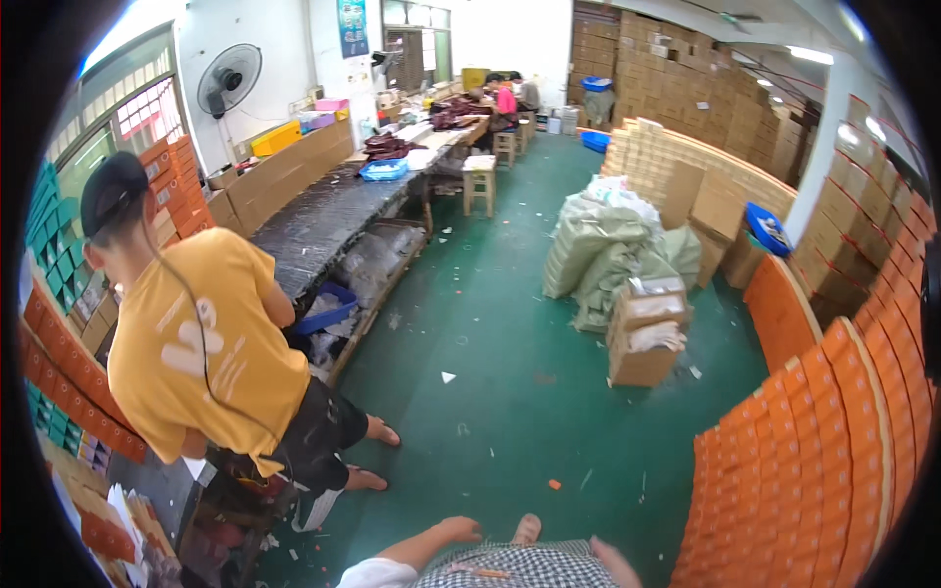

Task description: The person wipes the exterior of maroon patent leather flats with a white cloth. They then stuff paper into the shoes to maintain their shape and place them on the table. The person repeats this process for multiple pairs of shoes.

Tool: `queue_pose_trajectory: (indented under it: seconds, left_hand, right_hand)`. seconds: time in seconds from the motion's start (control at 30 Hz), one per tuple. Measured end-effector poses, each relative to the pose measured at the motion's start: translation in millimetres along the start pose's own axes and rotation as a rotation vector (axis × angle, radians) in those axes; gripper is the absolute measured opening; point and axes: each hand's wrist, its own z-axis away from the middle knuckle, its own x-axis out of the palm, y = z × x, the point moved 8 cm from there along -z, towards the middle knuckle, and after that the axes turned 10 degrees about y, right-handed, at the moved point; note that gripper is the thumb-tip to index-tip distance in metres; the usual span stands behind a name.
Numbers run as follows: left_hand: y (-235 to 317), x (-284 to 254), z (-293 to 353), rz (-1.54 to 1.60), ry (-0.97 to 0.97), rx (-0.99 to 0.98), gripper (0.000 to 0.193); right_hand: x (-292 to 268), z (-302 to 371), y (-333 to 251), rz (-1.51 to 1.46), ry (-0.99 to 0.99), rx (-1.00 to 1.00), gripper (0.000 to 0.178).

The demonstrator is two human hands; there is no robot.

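Observation:
At the lower edge my left hand (pixel 459 530) hangs in front of my black-and-white checked apron (pixel 524 566). Its fingers look bent, but they are too small and soft to make out, and no object shows in it. To the right of the apron only a strip of my right arm (pixel 614 564) is visible; its fingers are hidden. Neither hand touches any goods. A sandalled foot of mine (pixel 527 530) is on the green floor (pixel 510 431). Nearest on my right is a tall stack of orange boxes (pixel 794 461).
At the left a person in a yellow shirt (pixel 211 338) stands at a work table. A long black-topped bench (pixel 319 225) runs back to people seated far off. Green sacks (pixel 603 250), an open carton (pixel 647 338) and a wooden stool (pixel 479 181) stand on the floor. Paper scraps lie about.

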Motion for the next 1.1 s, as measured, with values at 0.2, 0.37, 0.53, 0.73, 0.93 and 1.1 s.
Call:
queue_pose_trajectory:
  seconds: [0.2,0.37,0.53,0.73,0.93,1.1]
  left_hand:
    - [-89,-117,-34,0.209,0.214,-0.329,0.055]
    - [-159,-176,-105,0.252,0.100,-0.338,0.053]
    - [-115,-388,-292,0.192,0.220,-0.127,0.047]
    - [-86,-551,-474,0.182,0.285,0.115,0.043]
    - [-208,-514,-605,0.096,-0.120,-0.017,0.043]
    - [-245,-676,-697,0.260,0.058,-0.173,0.046]
  right_hand:
    - [-107,-180,-430,0.463,0.389,-0.880,0.037]
    - [-41,-285,-615,0.380,0.033,-1.050,0.036]
    - [-43,-427,-510,0.348,-0.107,-0.862,0.036]
    - [-109,-515,-368,0.697,-0.073,-0.146,0.034]
    - [-145,-649,-491,0.743,-0.071,-0.114,0.026]
    - [-203,-886,-648,1.082,0.105,-0.668,0.023]
